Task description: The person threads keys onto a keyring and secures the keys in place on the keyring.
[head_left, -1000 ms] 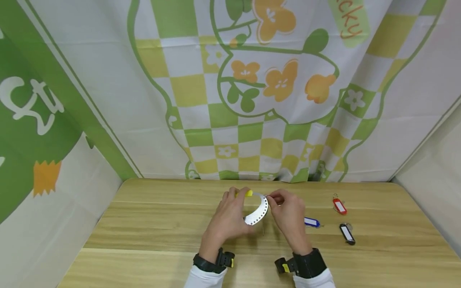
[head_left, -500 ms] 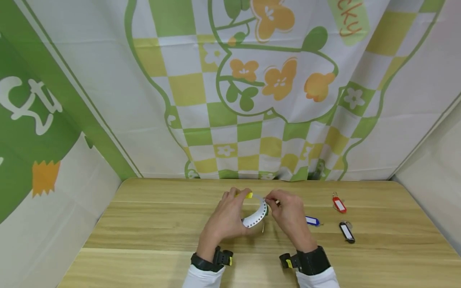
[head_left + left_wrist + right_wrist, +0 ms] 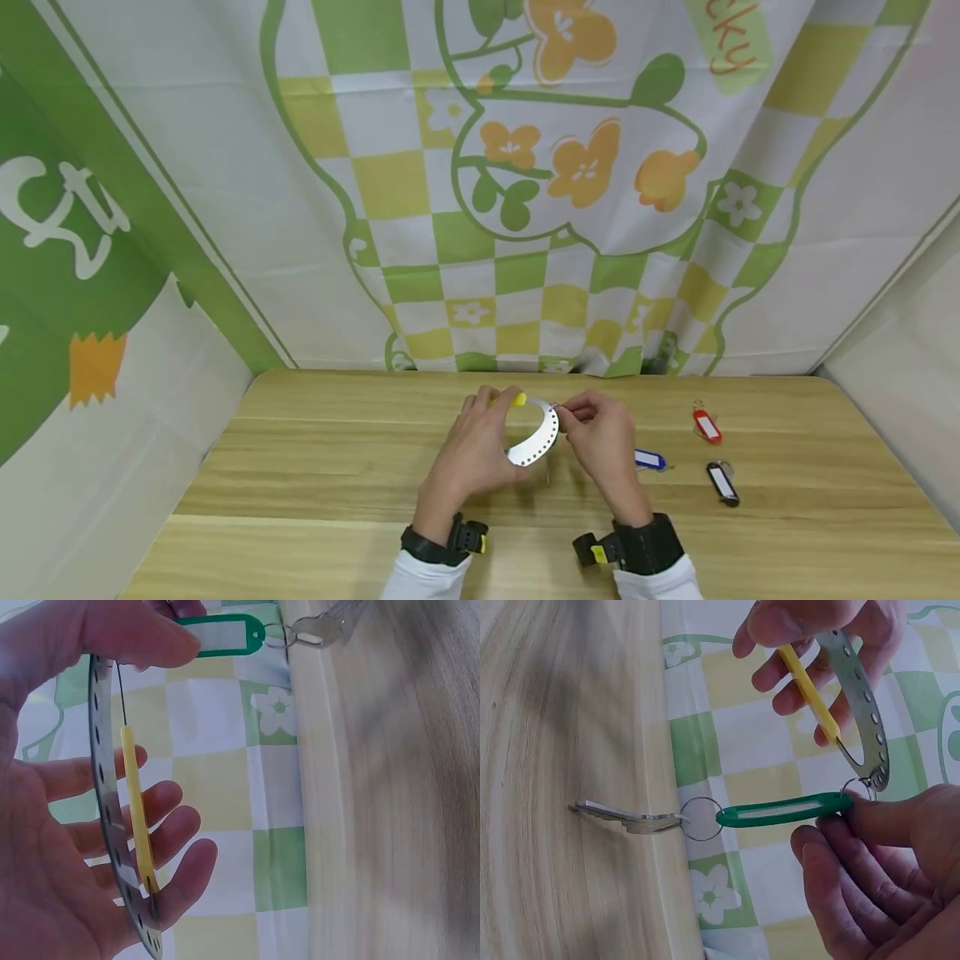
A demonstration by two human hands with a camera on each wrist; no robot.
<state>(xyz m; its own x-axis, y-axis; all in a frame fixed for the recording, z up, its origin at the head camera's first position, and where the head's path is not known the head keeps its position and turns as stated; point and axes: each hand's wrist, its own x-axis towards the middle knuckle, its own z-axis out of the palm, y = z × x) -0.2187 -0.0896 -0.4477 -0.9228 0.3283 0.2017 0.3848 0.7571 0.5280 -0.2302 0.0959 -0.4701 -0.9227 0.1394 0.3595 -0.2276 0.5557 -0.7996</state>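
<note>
Perforated metal arc (image 3: pixel 542 435) is gripped by left hand (image 3: pixel 472 454) above the desk (image 3: pixel 315 467); green key tag (image 3: pixel 784 811), key (image 3: pixel 626 817) dangling, is pinched by right hand (image 3: pixel 600 446) at the arc's end.

Both my hands are up in front of me, close together, white sleeves and black wrist bands showing. My left hand (image 3: pixel 474 450) — palm facing right, fingers loosely spread, thumb pressed down on top. My right hand (image 3: pixel 600 442) — fingers curled in, thumb and fingertips (image 3: pixel 855 814) pinching.
</note>
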